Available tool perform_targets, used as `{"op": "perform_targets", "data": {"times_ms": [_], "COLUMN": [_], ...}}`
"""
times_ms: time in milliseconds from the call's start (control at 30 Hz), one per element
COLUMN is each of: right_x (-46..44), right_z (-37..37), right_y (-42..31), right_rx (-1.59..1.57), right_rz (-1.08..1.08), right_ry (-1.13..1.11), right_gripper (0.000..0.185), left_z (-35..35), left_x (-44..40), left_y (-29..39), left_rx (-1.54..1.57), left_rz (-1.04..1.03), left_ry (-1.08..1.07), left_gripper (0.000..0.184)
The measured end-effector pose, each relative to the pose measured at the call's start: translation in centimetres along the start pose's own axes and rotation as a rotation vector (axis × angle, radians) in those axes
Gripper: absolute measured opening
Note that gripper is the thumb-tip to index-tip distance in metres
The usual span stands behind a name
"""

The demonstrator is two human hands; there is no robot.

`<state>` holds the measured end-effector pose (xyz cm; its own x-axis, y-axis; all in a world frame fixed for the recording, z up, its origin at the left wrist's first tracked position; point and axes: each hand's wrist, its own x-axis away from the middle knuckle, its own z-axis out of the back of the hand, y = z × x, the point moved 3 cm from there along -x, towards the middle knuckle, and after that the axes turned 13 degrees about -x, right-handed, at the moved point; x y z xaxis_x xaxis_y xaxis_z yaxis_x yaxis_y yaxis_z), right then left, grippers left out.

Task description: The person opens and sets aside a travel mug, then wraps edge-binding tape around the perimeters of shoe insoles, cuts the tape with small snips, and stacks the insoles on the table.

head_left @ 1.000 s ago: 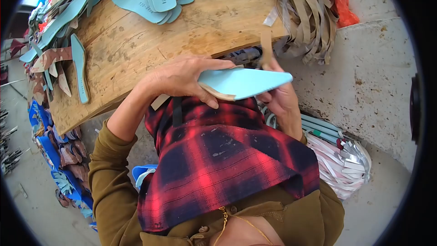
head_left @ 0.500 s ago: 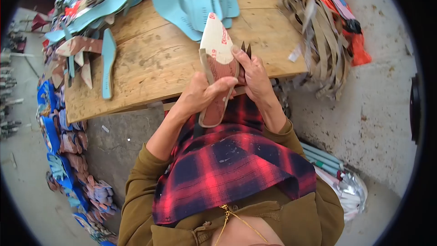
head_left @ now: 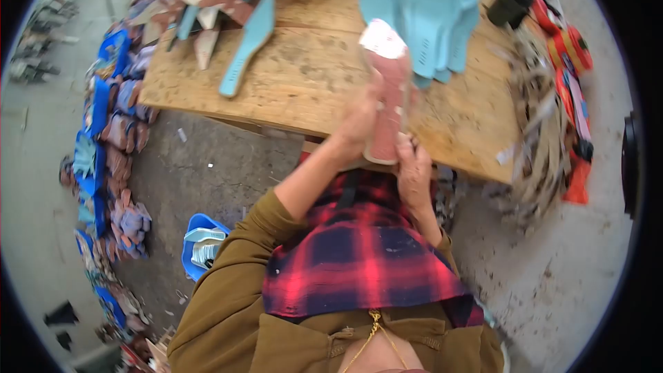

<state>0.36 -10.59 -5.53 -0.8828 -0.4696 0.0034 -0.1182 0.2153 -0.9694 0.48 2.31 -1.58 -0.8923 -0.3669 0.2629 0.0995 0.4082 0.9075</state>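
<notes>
Held over the table's front edge is a shoe insole (head_left: pixel 389 100), its reddish-brown underside facing up and its white, printed pointed end away from me. My left hand (head_left: pixel 359 116) grips its left side, somewhat blurred. Near its lower right edge, the fingers of my right hand (head_left: pixel 414 169) are closed on the insole. Just beyond it, several light-blue insoles (head_left: pixel 429 21) lie in a fanned pile. A single blue insole (head_left: pixel 248 45) rests farther left on the wooden table (head_left: pixel 311 69).
Beige strips (head_left: pixel 542 145) hang off the table's right side, near a dark cup (head_left: pixel 511 1) and red packaging (head_left: pixel 573 97). Blue baskets (head_left: pixel 97 107) with bundled pieces line the left floor. A blue bin (head_left: pixel 193 245) stands below the table.
The insole has turned underside up and now points away from me. My hands hold it farther right in view, and the dark pointed tips near my right hand no longer show.
</notes>
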Motion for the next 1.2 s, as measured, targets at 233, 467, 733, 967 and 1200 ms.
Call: {"op": "perform_targets", "data": {"times_ms": [233, 467, 733, 967, 1200], "right_x": [-1.1, 3.6, 4.9, 5.5, 4.6], "right_z": [-0.1, -5.2, -6.5, -7.4, -8.1], "right_y": [-11.0, -17.6, -16.6, -16.8, -17.6], "right_rx": [-0.722, -1.692, -2.023, -2.160, -2.155], "right_rz": [-0.195, -0.129, -0.069, 0.002, -0.086], "right_ry": [-0.316, -0.973, -0.907, -0.887, -0.811], "right_gripper": [0.044, 0.040, 0.038, 0.038, 0.036], "left_z": [16.0, 28.8, 27.4, 28.3, 27.7], "left_x": [-3.2, -6.3, -6.0, -11.2, -10.2], "left_y": [8.6, 7.1, 6.7, 5.7, 5.9], "left_rx": [-1.385, -1.858, -1.770, -1.903, -1.755], "left_rz": [-0.410, -0.349, -0.326, -0.400, -0.528], "left_ry": [0.434, 0.648, 0.717, 0.730, 0.730], "left_gripper": [0.052, 0.090, 0.087, 0.080, 0.072]}}
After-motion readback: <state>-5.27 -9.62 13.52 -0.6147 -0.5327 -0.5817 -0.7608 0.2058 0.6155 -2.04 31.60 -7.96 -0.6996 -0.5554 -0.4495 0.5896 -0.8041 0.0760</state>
